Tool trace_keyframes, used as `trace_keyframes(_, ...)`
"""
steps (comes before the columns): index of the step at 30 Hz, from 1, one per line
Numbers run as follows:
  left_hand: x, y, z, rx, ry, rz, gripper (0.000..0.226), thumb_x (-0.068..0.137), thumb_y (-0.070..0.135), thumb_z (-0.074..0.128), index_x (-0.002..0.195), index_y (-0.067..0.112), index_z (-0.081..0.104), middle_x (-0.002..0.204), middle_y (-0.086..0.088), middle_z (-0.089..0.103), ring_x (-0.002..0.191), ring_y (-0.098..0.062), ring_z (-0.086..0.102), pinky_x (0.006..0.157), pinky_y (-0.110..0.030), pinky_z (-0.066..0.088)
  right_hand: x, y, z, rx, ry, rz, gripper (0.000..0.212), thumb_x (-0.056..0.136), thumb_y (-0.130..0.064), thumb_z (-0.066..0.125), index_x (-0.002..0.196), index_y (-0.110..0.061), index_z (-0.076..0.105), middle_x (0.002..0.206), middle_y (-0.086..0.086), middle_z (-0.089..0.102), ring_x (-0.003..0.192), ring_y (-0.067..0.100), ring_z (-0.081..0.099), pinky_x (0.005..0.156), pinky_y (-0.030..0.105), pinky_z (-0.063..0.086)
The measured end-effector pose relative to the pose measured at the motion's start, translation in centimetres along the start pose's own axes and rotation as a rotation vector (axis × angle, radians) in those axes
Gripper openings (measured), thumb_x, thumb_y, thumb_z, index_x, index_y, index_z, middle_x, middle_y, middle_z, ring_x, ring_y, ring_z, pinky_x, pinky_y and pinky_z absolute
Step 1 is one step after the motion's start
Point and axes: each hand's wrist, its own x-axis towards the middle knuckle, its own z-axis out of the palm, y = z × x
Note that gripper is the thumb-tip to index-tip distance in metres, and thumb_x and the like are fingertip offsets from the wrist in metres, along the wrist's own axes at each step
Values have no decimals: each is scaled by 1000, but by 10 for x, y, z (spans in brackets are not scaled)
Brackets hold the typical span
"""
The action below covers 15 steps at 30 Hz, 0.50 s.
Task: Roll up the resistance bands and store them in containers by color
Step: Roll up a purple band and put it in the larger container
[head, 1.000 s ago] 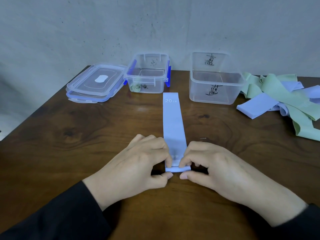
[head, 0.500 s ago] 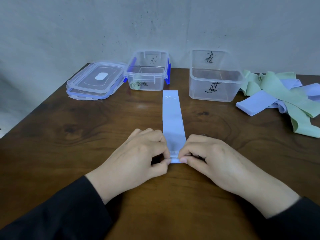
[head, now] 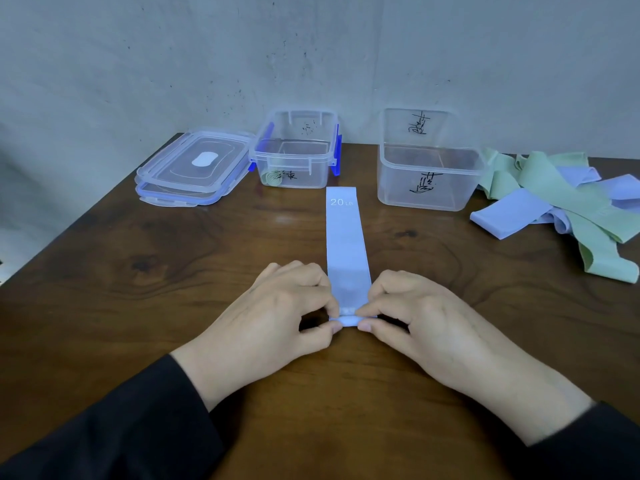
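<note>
**Blue Band: Roll Just Started**

The near end of the blue band [head: 344, 244], laid flat on the desk [head: 138, 271], is pinched by the curled fingers of the left hand [head: 277, 317] and right hand [head: 422, 320]. One green roll [head: 271, 178] is already stored; the loose pile [head: 568, 199] remains. Compared with the earlier frame, the roll has advanced slightly up the band.

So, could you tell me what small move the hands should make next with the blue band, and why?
Probably roll the near end forward another turn: both the left hand and right hand pinch a small roll, while most of the blue band lies flat.
</note>
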Motion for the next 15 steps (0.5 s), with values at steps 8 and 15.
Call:
trace_keyframes(8, 0, -1, 0, -7, 21, -17, 25, 91, 50, 50, 91, 35, 70, 91, 20, 50, 90, -6, 49, 85, -20, 34, 0, -1, 0, -21, 12, 27, 16, 91, -40, 63, 99, -30, 71, 93, -21, 53, 87, 2, 52, 74, 19, 47)
trace_keyframes(15, 1, 0, 2, 38, 16, -31, 19, 89, 51, 54, 98, 36, 63, 99, 22, 48, 93, -3, 47, 86, -21, 36, 5, 0, 1, 4, 27, 60, 17, 95, -37, 60, 101, -28, 73, 94, -18, 52, 92, 4, 52, 78, 23, 48)
